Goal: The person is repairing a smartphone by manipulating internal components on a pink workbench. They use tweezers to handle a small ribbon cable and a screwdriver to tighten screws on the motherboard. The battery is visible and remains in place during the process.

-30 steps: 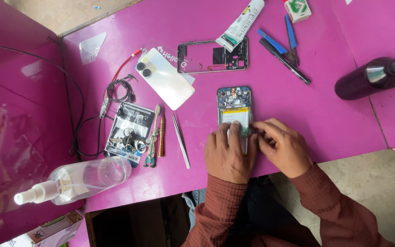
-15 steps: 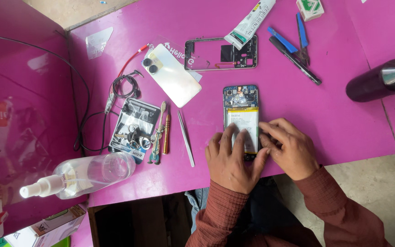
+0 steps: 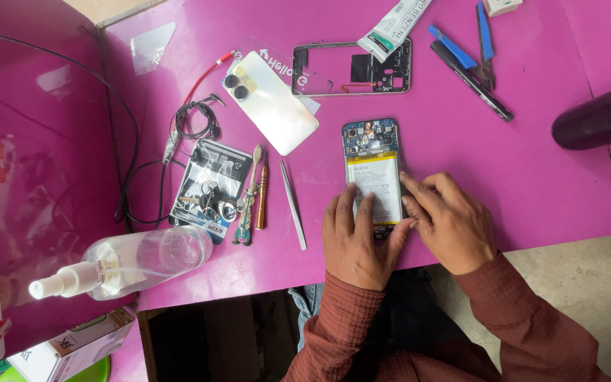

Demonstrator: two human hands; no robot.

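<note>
One clear spray bottle [image 3: 132, 262] is lying on its side at the left of the pink table [image 3: 532, 184], with a coil of black cable [image 3: 194, 122] above it. One small packet [image 3: 213, 185] is carrying a cluster of metal rings, and beside it are lying a worn toothbrush [image 3: 247, 198], a slim orange-handled tool [image 3: 262, 198] and one pair of tweezers [image 3: 293, 204]. One pale phone back cover [image 3: 271, 102] is sitting above them, beside one empty phone frame [image 3: 351, 68] with a glue tube [image 3: 395, 25] overlapping its corner.

One opened phone [image 3: 370, 152], its battery showing, is lying flat near the table's front edge. The left hand [image 3: 355, 240] is pressing spread fingers on its lower part, grasping nothing. The right hand [image 3: 450, 223] is touching its right edge with open fingertips. Two blue-handled tools [image 3: 469, 44] and one black pen [image 3: 472, 81] are lying farther right, and a dark bottle [image 3: 595, 120] at the edge.
</note>
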